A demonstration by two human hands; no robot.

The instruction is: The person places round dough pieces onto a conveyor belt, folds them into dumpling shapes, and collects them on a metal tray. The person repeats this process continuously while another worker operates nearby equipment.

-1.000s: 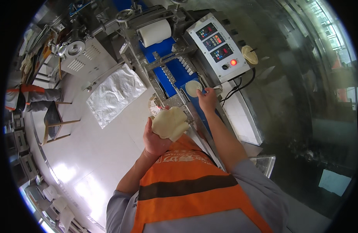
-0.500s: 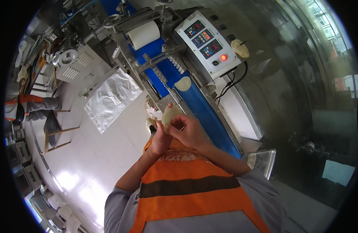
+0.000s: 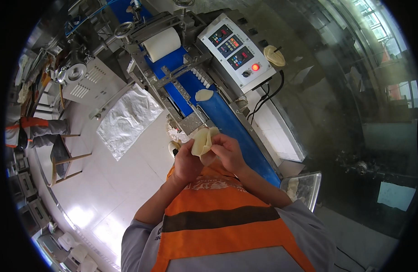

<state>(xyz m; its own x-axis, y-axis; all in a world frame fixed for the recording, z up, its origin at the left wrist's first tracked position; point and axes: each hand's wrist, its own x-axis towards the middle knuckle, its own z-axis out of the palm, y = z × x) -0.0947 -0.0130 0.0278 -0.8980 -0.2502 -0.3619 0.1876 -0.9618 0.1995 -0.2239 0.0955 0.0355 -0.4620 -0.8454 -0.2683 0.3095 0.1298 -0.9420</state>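
A stack of pale round dough wrappers (image 3: pixel 203 140) is held in front of my chest by both hands. My left hand (image 3: pixel 186 161) grips it from the left and below, and my right hand (image 3: pixel 227 152) pinches its right edge. Just beyond my hands runs a blue conveyor belt (image 3: pixel 227 120) of a steel machine. One flat dough disc (image 3: pixel 203 94) lies on the belt farther up, near a row of small white rollers.
A control panel (image 3: pixel 236 47) with displays and a lit red button stands right of the belt. A white roll (image 3: pixel 161 44) sits at the machine's far end. A plastic sheet (image 3: pixel 127 119) lies on the floor at left. A steel tray (image 3: pixel 304 188) sits lower right. Another person's legs (image 3: pixel 32 131) show far left.
My right hand came back from the belt, where it had left a dough disc, and joined my left hand on the wrapper stack. The disc has travelled farther up the belt.
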